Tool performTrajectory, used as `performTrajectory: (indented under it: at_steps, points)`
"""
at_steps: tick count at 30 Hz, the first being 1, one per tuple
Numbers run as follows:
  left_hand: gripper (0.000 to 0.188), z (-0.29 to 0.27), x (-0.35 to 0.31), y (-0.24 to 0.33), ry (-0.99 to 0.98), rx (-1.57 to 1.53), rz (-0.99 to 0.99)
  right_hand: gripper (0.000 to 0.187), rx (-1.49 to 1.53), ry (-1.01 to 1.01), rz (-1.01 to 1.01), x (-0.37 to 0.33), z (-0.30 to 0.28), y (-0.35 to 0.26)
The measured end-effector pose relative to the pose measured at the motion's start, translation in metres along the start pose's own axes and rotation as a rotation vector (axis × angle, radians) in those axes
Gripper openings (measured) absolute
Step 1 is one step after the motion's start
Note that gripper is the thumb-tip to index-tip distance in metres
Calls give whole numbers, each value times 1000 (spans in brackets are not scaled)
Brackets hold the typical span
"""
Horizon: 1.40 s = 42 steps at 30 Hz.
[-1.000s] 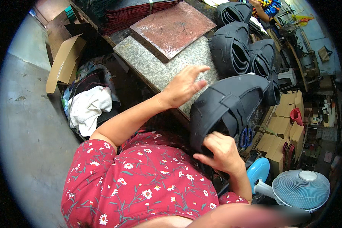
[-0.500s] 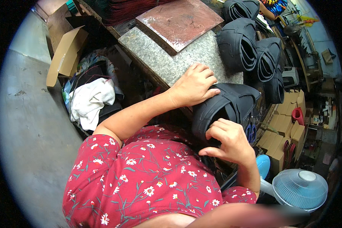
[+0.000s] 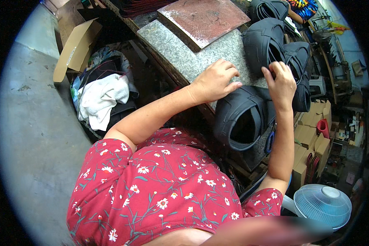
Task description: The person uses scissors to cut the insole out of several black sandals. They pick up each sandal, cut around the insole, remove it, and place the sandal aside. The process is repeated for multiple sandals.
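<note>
A black shoe upper (image 3: pixel 233 116) lies at the near edge of the bench, its rounded opening facing me. Just above its top left edge is my left hand (image 3: pixel 216 81), open, with fingers loosely bent and the thumb close to the upper. My right hand (image 3: pixel 282 86) is over the far right side of that upper, its bent fingertips in front of another large black shoe upper (image 3: pixel 263 43). The thumb and forefinger are apart, and I see nothing held between them. Whether those fingertips touch the upper behind is unclear.
A reddish-brown board (image 3: pixel 205 20) lies on a grey speckled slab (image 3: pixel 172 45). More black uppers (image 3: pixel 297 61) crowd the right. At lower right are a fan (image 3: pixel 322 205) and cardboard boxes (image 3: pixel 305 137). White cloth (image 3: pixel 102 98) lies at left; another person's patterned sleeve (image 3: pixel 302 8) shows at top right.
My right hand has risen from the near opening of the upper to the uppers beyond it. The left hand has shifted slightly right, and the near upper's opening now shows more fully.
</note>
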<state>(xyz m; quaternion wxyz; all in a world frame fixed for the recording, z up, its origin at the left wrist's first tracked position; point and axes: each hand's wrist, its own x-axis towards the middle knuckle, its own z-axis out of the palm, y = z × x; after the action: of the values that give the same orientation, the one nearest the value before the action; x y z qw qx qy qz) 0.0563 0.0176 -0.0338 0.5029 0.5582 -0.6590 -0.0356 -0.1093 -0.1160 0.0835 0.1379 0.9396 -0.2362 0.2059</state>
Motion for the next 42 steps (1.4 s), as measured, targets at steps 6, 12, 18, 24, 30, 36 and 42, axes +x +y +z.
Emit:
performTrajectory:
  at_steps: [6,12,18,24,30,36,42]
  points:
    - [50,-2,2,3,22,-1,-45,16,193,126,92,-69,-43,9]
    - [68,0,28,17,73,67,213,23,165,-325,704,-187,-63,37]
    - [54,6,74,17,-3,75,320,28,135,-320,789,-261,-38,25]
    - [61,16,120,11,-51,655,483,37,140,-271,815,-260,-32,31]
    - [76,29,117,19,-77,595,341,28,229,-409,929,-255,-27,64]
    - [58,17,88,36,-16,361,322,24,931,-160,1086,-247,-49,85]
    - [30,-9,112,-26,404,45,210,41,923,-5,883,-174,-112,82]
